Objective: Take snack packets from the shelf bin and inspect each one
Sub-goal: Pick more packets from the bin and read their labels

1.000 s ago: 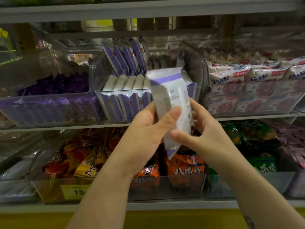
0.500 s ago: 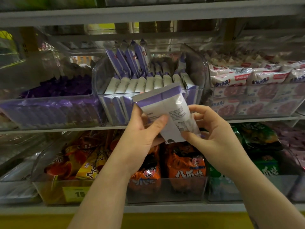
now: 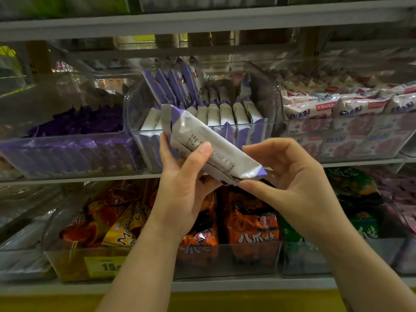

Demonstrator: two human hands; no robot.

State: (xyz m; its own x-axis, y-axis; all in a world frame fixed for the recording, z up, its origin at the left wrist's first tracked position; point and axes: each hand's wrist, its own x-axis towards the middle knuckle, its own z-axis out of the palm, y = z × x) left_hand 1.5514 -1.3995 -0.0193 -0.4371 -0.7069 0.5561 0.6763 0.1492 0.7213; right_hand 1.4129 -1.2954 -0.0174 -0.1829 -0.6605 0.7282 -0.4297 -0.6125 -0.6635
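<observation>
**A:** What is the head view showing?

**B:** A white-and-purple snack packet is hanging in mid-air in front of the clear shelf bin, clear of it. It is tilting, with one end pointing to 10 o'clock and the other to 4 o'clock, printed back up.

**A:** Who is gripping it?

**B:** The left hand is clamping its middle, thumb pressing on the print and fingers going behind. The right hand, at 3 o'clock of the left, is curling round the lower end, thumb tip touching that corner.

**A:** And around them?

**B:** Matching packets are standing in rows in the bin at 12 o'clock. Red-and-white packets are lying at 2 o'clock, and orange packets are sitting at 6 o'clock.
</observation>
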